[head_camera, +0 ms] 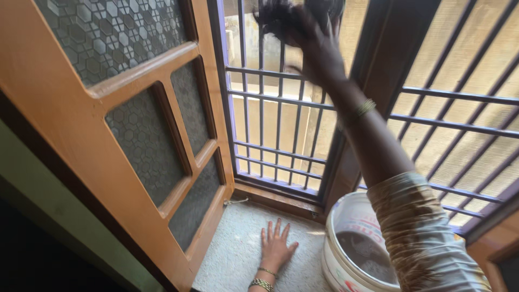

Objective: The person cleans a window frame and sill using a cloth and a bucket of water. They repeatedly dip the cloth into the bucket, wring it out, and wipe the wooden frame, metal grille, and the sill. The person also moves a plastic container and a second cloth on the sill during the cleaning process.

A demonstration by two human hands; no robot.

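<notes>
Head view: right hand [319, 46] is up at the window bars [278, 103], clutching a dark cloth [278, 19], blurry, cut off at the top. Left hand [275, 246] lies flat, fingers spread, on the sill [238, 254], squeezed between shutter [146, 135] and bucket [346, 238].

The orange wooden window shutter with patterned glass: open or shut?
Open: the orange wooden window shutter stands swung inward, away from the barred metal grille.

Right hand [316, 46] raised (left hand [275, 246] flat)
</notes>
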